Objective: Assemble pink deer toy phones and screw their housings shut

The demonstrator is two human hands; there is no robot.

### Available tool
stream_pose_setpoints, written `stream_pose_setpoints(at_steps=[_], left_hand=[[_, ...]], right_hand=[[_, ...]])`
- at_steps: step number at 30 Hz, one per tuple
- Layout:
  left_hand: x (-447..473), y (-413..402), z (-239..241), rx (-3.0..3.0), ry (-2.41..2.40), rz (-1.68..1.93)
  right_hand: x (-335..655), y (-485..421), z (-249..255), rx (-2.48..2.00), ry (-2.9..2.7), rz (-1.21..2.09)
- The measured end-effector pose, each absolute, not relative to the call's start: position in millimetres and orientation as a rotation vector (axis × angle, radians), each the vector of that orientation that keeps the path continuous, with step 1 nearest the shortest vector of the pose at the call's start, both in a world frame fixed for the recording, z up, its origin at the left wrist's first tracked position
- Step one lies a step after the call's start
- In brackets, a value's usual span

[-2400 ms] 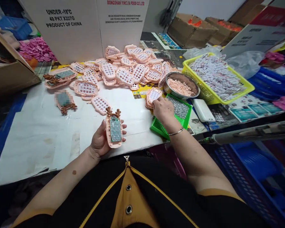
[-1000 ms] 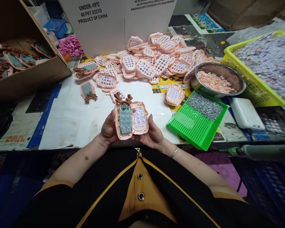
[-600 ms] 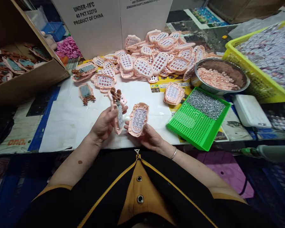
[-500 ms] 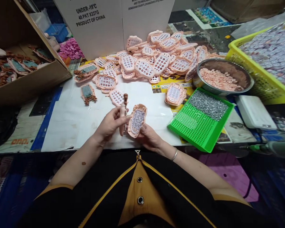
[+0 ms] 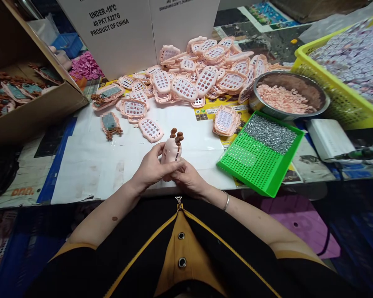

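Both hands meet over the front of the white work surface, closed around a pink toy phone casing (image 5: 170, 151) with brown antlers at its top. My left hand (image 5: 152, 167) grips the casing from the left, thumb across its near side. My right hand (image 5: 188, 176) wraps its lower right part. The casing stands roughly upright, edge towards me, its two halves together; its keypad face is hidden. Beyond the hands lies a loose pink front shell (image 5: 151, 129) with rows of holes. To its left rests a casing half with a grey-blue panel and antlers (image 5: 110, 124).
A heap of pink shells (image 5: 186, 85) spreads along the back. On the right are a green tray (image 5: 248, 159) of small screws, a metal bowl (image 5: 321, 105) of pink pieces, a yellow basket (image 5: 338, 109) and a power screwdriver (image 5: 369, 151). A cardboard box (image 5: 46, 99) stands left.
The antlered half and the keypad half, held apart before, are now pressed together in both hands. My right hand has moved closer to my left. The screwdriver's tip has come into view at right.
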State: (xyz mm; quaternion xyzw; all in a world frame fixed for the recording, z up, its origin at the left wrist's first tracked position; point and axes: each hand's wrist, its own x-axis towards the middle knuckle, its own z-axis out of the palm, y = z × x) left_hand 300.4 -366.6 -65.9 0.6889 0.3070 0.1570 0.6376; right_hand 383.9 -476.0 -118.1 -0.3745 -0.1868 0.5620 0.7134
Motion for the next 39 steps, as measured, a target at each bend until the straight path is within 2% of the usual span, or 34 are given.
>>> stream_pose_setpoints(at_steps=[9,18,21,25,27,32,39], left_hand=[[300.3,-368.5,-58.4,1.596,0.581,0.301],[289.7,-356.9,-67.4,0.893,0.405,0.127],[291.6,-360.3,-69.0,0.846,0.464,0.189],[295.2,-365.6,-69.6,0.856,0.565,0.332],[294.6,-367.0,-68.9,0.861,0.557,0.364],[290.6,-363.8,-65.8,0.863,0.482,0.252],[292.0,-366.3,-62.8,0.873,0.578,0.274]], right_hand=[[384.3,-479.4,-123.1,-0.855,-0.428,1.224],[396.5,-495.6,-119.9,-0.813,-0.856,1.452],[396.5,-497.2,-122.4,-0.924,-0.884,1.319],[392.5,-497.7,-126.0,-1.325,-1.101,0.865],[391.5,-498.9,-125.3,-1.409,-1.168,0.756],[395.4,-502.2,-116.3,-1.402,-1.317,0.618],[400.5,-501.8,-112.2,-1.415,-1.327,0.762]])
